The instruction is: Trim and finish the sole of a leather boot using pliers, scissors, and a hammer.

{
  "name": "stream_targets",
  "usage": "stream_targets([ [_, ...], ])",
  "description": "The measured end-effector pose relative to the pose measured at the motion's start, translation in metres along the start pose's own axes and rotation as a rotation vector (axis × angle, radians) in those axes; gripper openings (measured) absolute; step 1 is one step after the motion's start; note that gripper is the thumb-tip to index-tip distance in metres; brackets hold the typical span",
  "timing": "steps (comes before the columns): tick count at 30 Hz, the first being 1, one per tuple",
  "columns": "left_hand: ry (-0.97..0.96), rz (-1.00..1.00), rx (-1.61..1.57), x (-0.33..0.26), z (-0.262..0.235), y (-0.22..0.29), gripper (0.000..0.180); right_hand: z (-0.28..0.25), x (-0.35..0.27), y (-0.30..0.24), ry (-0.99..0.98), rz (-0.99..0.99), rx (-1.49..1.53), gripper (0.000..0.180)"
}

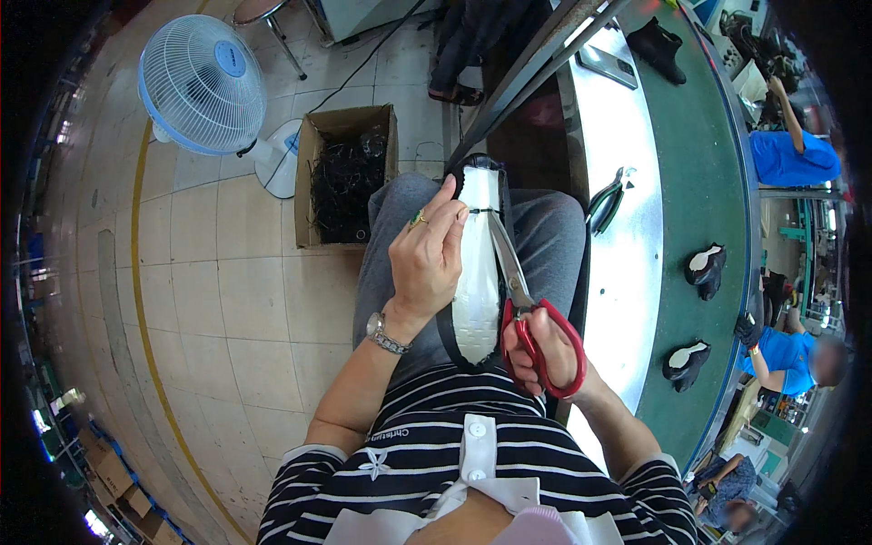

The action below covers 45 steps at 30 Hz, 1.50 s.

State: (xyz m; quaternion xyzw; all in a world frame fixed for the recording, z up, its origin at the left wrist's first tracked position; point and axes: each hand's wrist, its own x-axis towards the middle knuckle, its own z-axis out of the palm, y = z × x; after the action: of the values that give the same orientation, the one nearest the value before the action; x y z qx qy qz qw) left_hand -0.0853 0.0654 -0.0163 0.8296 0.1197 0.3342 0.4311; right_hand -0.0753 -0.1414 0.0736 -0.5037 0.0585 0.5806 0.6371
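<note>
A black shoe upper [495, 182] lies bottom-up on my lap, its white underside [475, 300] facing me. My left hand [425, 259] rests along its left edge, thumb and fingers pinched together on a thin black cord [480, 211] that crosses the white surface near the far end. Red-handled scissors [514, 272] are in my right hand [542, 350], with my fingers through the loops. Their blade tips point away from me and reach the cord; whether they touch it I cannot tell.
To the left stand an open cardboard box [391, 173] of black scraps and a white-blue fan [202, 86]. At right, green-handled pliers [609, 200] and a phone [607, 66] lie on a metal ledge [627, 291] beside a green conveyor belt [677, 191] with several black shoes. Co-workers sit beyond.
</note>
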Motion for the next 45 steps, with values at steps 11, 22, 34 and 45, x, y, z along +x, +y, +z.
stream_targets([
  [11,0.083,0.132,0.034,0.017,-0.008,0.01,0.007,-0.05,-0.008,0.038,0.681,-0.344,-0.518,0.029],
  [22,0.403,0.349,0.14,0.095,-0.062,0.025,0.015,-0.213,-0.019,0.068,1.487,-0.23,-1.223,0.041],
  [34,-0.011,-0.026,0.147,0.037,-0.019,-0.024,0.045,-0.237,0.129,-0.069,1.443,-0.36,-1.303,0.083],
  [45,-0.715,0.473,0.124,0.052,0.087,0.036,0.045,-0.236,0.069,-0.099,0.8,-0.431,-0.236,0.039],
])
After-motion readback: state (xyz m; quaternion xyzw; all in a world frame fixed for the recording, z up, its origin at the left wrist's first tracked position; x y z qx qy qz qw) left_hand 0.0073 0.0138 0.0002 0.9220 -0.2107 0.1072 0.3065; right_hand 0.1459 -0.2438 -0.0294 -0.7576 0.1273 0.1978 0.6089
